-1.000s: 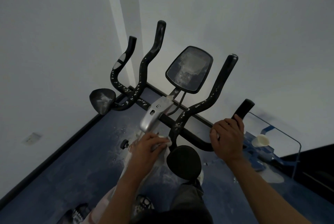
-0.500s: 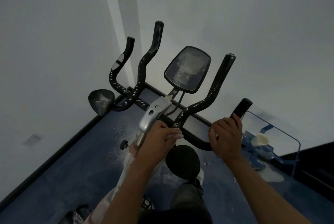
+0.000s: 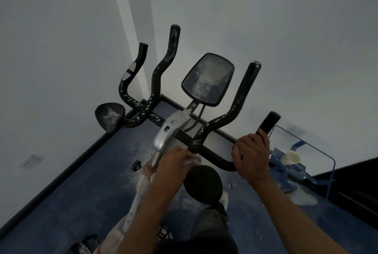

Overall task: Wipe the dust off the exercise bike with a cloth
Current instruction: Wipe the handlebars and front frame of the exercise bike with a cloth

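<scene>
The exercise bike (image 3: 167, 133) stands in a room corner, with black handlebars speckled with white dust and a dusty console screen (image 3: 207, 79). My left hand (image 3: 173, 163) grips a white cloth (image 3: 191, 162) and presses it against the bike's stem, just below the silver clamp and beside the right elbow pad (image 3: 202, 184). My right hand (image 3: 251, 153) is wrapped around the right handlebar grip (image 3: 269, 122). The left elbow pad (image 3: 109, 115) carries a patch of dust. Most of the cloth is hidden under my fingers.
White walls close in behind and to the left of the bike. A blue wire-frame rack (image 3: 296, 163) holding a white cup (image 3: 290, 157) sits on the blue floor at right, with a white patch below it. Dust lies scattered on the floor (image 3: 61, 202) around the stem.
My left hand with the cloth slid up the stem towards the handlebar junction, then came slightly back down. My right hand stayed on the right grip.
</scene>
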A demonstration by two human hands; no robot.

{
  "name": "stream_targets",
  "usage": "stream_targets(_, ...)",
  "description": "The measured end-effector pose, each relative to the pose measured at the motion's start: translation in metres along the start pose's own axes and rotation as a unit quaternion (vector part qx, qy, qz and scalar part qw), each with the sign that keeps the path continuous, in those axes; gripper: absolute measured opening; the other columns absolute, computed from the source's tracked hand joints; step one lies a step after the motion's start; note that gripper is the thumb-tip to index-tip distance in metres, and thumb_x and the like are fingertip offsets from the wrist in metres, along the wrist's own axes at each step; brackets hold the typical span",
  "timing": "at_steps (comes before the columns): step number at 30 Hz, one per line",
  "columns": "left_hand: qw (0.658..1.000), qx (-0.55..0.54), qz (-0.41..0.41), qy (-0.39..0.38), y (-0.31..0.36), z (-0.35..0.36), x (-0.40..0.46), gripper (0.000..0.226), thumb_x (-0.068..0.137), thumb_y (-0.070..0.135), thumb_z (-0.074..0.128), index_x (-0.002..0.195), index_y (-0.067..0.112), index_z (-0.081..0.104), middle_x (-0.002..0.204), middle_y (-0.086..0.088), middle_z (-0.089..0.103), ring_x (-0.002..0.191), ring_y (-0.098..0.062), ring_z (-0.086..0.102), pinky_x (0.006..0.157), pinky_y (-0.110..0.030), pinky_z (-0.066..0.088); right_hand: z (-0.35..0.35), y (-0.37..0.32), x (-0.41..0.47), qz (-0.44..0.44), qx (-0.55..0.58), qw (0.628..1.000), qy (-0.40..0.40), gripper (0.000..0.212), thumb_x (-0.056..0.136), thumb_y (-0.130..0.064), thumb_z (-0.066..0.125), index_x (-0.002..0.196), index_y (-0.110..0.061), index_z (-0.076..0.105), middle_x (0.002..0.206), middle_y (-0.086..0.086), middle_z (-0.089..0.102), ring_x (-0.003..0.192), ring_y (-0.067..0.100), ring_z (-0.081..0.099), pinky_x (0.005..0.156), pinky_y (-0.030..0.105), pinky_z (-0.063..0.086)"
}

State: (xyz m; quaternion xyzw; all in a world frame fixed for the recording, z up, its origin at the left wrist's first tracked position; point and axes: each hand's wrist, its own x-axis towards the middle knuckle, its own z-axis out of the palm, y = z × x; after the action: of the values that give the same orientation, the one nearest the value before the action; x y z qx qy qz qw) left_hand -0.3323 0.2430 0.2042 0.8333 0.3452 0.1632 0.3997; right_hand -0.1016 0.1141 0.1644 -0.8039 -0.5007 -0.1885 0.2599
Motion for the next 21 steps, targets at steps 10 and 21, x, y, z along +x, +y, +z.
stream_targets(10, 0.997, -0.08, -0.017, 0.0, 0.011, -0.004, -0.003, 0.017, 0.089, 0.013, 0.074, 0.095, 0.028, 0.073, 0.106, 0.016, 0.056, 0.104, 0.019, 0.051, 0.088, -0.002, 0.043, 0.001, 0.001, 0.0, 0.003, -0.005, 1.0, 0.0, 0.027, 0.089, -0.021, 0.05, 0.07, -0.013, 0.067, 0.075, 0.002, 0.067, 0.08, 0.023, 0.058, 0.111, 0.052, 0.035)
stream_targets(21, 0.999, -0.038, 0.019, 0.017, 0.003, 0.003, 0.0, 0.014, 0.091, 0.015, 0.074, 0.104, 0.018, 0.076, 0.1, 0.022, 0.049, 0.102, 0.02, 0.049, 0.087, 0.0, 0.039, 0.002, 0.002, -0.001, 0.005, -0.003, 1.0, 0.001, 0.027, 0.089, -0.022, 0.051, 0.068, -0.013, 0.066, 0.074, 0.001, 0.065, 0.078, 0.024, 0.057, 0.11, 0.054, 0.036)
